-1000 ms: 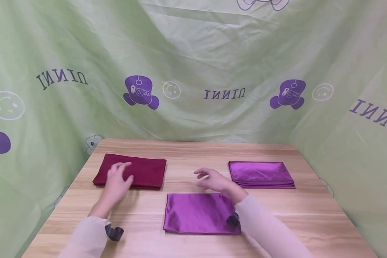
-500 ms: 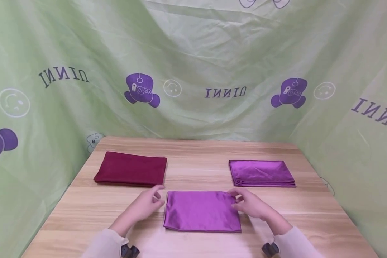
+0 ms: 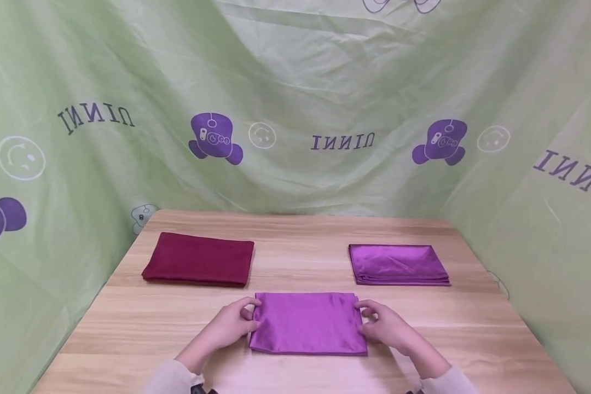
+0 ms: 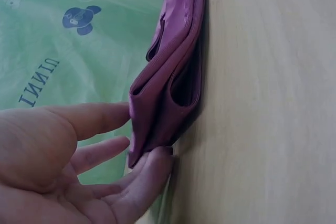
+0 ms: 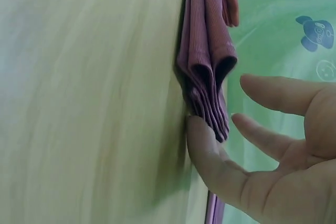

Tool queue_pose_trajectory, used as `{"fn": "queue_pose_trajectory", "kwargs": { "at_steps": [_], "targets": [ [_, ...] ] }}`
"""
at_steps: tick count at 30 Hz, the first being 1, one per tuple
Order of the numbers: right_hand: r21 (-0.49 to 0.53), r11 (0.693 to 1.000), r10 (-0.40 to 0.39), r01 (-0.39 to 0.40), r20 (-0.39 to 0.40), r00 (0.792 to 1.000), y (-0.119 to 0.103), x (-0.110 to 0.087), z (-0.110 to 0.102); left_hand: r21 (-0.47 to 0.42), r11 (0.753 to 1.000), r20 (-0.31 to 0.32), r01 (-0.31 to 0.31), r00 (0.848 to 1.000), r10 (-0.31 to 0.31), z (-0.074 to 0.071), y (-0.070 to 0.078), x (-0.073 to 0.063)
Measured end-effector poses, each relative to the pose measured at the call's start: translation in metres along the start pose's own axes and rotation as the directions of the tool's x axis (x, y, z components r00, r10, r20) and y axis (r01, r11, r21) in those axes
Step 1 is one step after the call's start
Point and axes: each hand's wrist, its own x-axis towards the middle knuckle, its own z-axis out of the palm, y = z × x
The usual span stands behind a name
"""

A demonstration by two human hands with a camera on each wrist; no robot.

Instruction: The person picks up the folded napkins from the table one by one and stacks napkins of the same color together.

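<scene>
A folded purple satin cloth (image 3: 307,323) lies on the table's near middle. My left hand (image 3: 229,325) holds its left edge; in the left wrist view the thumb touches one face and a finger curls under the corner of the folded layers (image 4: 157,98). At the opposite edge, my right hand (image 3: 386,328) has its fingers round the corner. The right wrist view shows one finger beneath the stacked layers (image 5: 205,77), another close at the other face, and the thumb slightly apart from them.
A folded dark red cloth (image 3: 199,260) lies at the back left of the wooden table (image 3: 300,230). Another folded purple cloth (image 3: 399,265) lies at the back right. Green printed fabric (image 3: 295,180) hangs behind and along both sides.
My left hand has come from over the red cloth to the near purple cloth's left edge. The right hand has drawn back to its right edge. That edge has shifted slightly inward.
</scene>
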Motion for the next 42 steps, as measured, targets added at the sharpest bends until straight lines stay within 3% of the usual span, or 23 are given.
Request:
{"fn": "queue_pose_trajectory", "kwargs": {
  "at_steps": [4,10,16,23,31,36,42],
  "targets": [
    [0.105,0.994,0.026,-0.030,0.036,0.999,-0.002,0.008,0.002,-0.130,0.991,0.010,0.025,1.000,-0.024,0.003,-0.002,0.003],
    [0.221,0.971,0.060,-0.089,0.136,0.989,0.000,0.018,-0.001,-0.310,0.949,0.072,0.060,0.997,-0.040,0.001,-0.007,0.007],
    [0.193,0.980,0.014,-0.041,0.139,0.990,0.006,0.020,0.002,-0.398,0.913,0.130,0.090,0.991,-0.041,0.001,-0.012,0.008],
    [0.128,0.991,-0.046,0.037,0.066,0.997,0.003,0.020,0.002,-0.441,0.894,0.109,0.083,0.993,-0.039,0.003,-0.008,0.011],
    [0.141,0.989,-0.058,0.047,0.071,0.996,-0.008,0.024,-0.016,-0.447,0.894,0.106,0.031,0.994,0.018,-0.004,0.003,0.023],
    [0.109,0.992,-0.065,0.060,0.043,0.997,-0.012,0.026,-0.036,-0.431,0.902,0.084,-0.009,0.995,0.049,0.001,0.016,0.038],
    [0.083,0.994,-0.069,0.069,-0.008,0.998,-0.006,0.029,-0.071,-0.414,0.910,0.056,-0.039,0.996,0.069,0.022,0.039,0.070]
  ]
}}
